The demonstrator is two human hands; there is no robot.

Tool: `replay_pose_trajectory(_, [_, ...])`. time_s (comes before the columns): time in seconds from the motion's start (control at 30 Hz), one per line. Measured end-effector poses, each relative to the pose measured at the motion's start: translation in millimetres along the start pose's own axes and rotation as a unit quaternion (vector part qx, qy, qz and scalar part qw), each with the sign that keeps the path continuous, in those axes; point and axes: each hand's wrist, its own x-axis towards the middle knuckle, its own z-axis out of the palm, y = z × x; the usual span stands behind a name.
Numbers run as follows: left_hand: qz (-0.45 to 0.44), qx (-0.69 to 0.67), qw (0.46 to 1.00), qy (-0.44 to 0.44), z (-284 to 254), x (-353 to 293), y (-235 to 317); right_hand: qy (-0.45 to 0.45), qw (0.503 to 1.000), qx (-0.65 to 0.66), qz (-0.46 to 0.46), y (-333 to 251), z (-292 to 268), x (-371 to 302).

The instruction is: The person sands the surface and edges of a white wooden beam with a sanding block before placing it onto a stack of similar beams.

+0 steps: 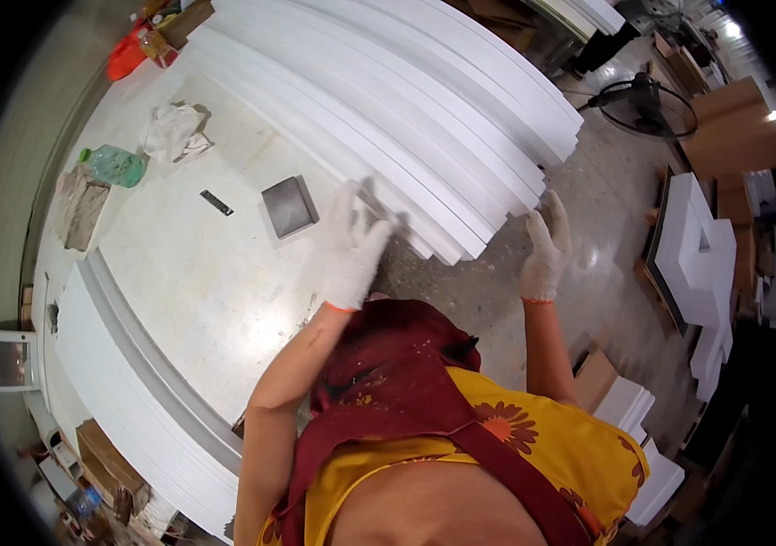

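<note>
Beyond your dark red apron (397, 359), your two gloved hands are raised. Your left hand (354, 250) is half open, thumb parted from loosely bent fingers, beside the nearest edge of the long white boards (397, 100); you show no hold there, and whether the fingertips touch is too blurred to tell. Your right hand (545, 247) is wide open and has hold of nothing visible, just beside the boards' near ends.

Those boards lie across the white table (215, 291), their near ends jutting past it above the floor (461, 296). They look smooth and stepped, so an uneven pull could slide one off another and drop a corner; knit gloves might slip on such faces. A wide sweep of your left arm could knock the grey block near it.

Count, going outward: one grey block (289, 207), one small dark strip (216, 202), one crumpled white cloth (174, 134), one green bottle (115, 166); farther off, one red bag (126, 57) and one black fan (643, 105). Your boards overlap too closely to count, as do the white lengths (120, 364) stacked at your left.
</note>
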Motion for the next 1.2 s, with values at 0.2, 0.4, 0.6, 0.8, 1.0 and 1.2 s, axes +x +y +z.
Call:
replay_pose_trajectory(0.2, [0.076, 0.123, 0.989, -0.033, 24, 3, -20, -0.026, 1.000, -0.002, 0.012, 0, -5, -16])
replay_pose_trajectory(0.4, [0.060, 0.093, 0.992, -0.066, 21, -1, -35, -0.125, 0.849, -0.304, -0.414, -1, 6, -19])
replay_pose_trajectory(0.6, [-0.011, -0.019, 0.997, -0.074, 27, -1, -36, -0.234, 0.842, -0.384, -0.299, -20, 24, 0])
replay_pose_trajectory(0.8, [-0.078, -0.235, 0.965, -0.082, 37, -15, 4, -0.350, 0.909, -0.198, -0.110, -47, 23, -12])
replay_pose_trajectory(1.0, [-0.102, -0.384, 0.917, -0.014, 27, -46, 31, -0.481, 0.830, 0.024, 0.281, -62, 45, -60])
replay_pose_trajectory(1.2, [-0.128, -0.442, 0.887, 0.043, -38, -89, 25, -0.513, 0.800, 0.067, 0.303, 8, 80, -64])
